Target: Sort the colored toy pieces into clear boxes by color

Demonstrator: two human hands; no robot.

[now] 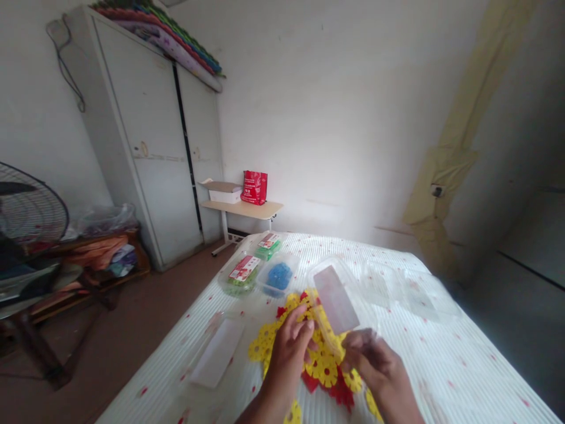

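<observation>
With your right hand (379, 359) you hold a clear plastic container part with a greyish rectangular label (336, 300); the grip is narrow, closed at its lower edge, probably because this thin edge is easy to pinch and leaves the broad face uncovered. The part stands tilted above the bench (477, 359), over the pile; if it is a box or only a lid, I cannot tell. Your left hand (289, 341) is above the pile's left side, its fingers bent and its thumb apart, so this grip is half wide; I see nothing held there, but whether the fingertips touch a piece, I cannot tell. The yellow flower-shaped plastic pieces (325, 372) lie loose together with red notched plastic pieces (342, 391), directly before you, likely because both hands can reach them there. At the far left stand a clear plastic box of blue pieces (279, 277) and two labelled clear plastic boxes of green pieces (238, 281), perhaps so that they do not disturb your hands. A flat clear plastic piece with a white rectangle (216, 353) lies on the left, and some faint clear plastic containers (410, 291) rest on the right, apart from the pile.
</observation>
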